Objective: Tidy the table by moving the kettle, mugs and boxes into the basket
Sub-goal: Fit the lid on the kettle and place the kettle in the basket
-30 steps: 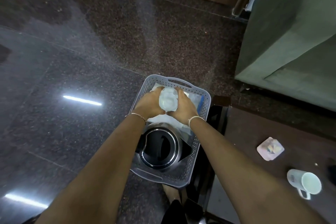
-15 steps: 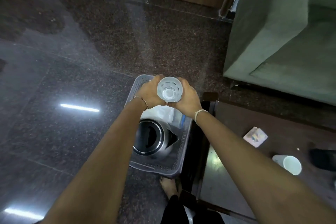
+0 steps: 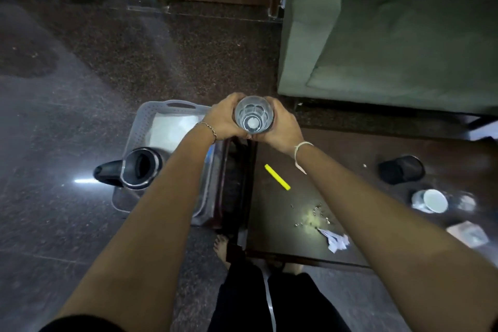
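Both hands hold a clear glass tumbler [image 3: 253, 115] upright, above the gap between the basket and the table's left edge. My left hand [image 3: 223, 116] grips its left side, my right hand [image 3: 283, 127] its right side. The grey perforated basket [image 3: 140, 127] stands on the floor to the left. A black and steel kettle [image 3: 137, 168] sits in it with its lid open, beside a white box [image 3: 172, 129]. On the dark table [image 3: 275, 213] a white mug [image 3: 432, 201] lies at the right, with a small pale box [image 3: 467, 233] near it.
A yellow marker [image 3: 277, 177], crumpled paper [image 3: 335, 240] and small crumbs lie on the table. A black round object [image 3: 401, 170] rests at the table's right. A green sofa [image 3: 390, 35] stands behind. My bare feet [image 3: 222, 246] are by the table's near corner.
The tumbler has risen out of the basket and travelled right toward the table, still held in both hands. The view swung right, showing more of the table.
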A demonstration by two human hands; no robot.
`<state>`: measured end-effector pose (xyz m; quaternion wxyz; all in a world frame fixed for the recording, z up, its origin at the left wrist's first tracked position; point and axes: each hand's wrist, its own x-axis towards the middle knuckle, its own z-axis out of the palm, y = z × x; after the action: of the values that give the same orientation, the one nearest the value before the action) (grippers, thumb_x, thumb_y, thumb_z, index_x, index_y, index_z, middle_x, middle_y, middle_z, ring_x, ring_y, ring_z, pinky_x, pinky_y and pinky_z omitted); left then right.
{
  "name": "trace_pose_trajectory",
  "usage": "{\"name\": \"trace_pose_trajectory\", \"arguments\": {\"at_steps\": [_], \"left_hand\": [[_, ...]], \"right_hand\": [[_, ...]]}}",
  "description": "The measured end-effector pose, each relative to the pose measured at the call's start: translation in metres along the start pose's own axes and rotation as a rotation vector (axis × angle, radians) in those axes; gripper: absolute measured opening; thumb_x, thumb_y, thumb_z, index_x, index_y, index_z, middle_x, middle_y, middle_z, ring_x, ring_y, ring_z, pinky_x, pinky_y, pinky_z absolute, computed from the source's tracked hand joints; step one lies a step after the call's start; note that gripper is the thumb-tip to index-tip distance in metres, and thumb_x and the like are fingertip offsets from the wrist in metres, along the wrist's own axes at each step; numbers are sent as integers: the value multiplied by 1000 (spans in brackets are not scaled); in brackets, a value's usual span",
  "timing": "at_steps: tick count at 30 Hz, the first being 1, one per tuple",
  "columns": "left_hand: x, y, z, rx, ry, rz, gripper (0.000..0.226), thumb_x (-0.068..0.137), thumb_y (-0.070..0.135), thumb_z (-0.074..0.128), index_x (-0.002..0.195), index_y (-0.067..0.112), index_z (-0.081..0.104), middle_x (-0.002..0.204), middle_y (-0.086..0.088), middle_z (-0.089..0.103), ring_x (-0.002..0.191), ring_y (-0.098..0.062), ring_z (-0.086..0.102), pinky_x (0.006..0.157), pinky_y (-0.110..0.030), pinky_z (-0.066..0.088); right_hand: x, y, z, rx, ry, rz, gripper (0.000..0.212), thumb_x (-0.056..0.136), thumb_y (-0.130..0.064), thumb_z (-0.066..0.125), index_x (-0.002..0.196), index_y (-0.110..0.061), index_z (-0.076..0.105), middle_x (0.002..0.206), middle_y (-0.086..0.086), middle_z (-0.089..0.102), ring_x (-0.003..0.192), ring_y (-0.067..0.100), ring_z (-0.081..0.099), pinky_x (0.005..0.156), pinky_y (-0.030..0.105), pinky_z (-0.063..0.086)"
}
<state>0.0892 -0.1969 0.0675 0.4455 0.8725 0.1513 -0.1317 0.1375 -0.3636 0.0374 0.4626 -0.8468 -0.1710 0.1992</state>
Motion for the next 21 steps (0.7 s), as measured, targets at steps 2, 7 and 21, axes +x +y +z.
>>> {"name": "trace_pose_trajectory", "arguments": {"at_steps": [2,7,21], "left_hand": [[4,18,33,-3,-27,15,97,46,13,91,131,15,46,125,-8,62,117,-25,58,101,-44,46],[16,56,120,-10,-114,61,92,47,9,93,128,17,49,122,-5,64,115,-21,60,100,-43,47],[15,120,327,-2,-383,174,87,55,10,90,129,25,49,117,4,64,106,-16,62,91,-27,52]], "right_hand": [[-18,22,-27,5,18,43,87,48,-41,84,127,-30,49,115,-5,68,109,20,63,91,41,52],[-63,84,-87,-15,83,116,87,50,-40,85,127,-30,48,116,-6,67,109,20,63,91,40,51],[-179,230,-189,-43,235,362,90,54,-37,86,133,-35,42,116,-8,68,105,20,65,90,37,53]]}}
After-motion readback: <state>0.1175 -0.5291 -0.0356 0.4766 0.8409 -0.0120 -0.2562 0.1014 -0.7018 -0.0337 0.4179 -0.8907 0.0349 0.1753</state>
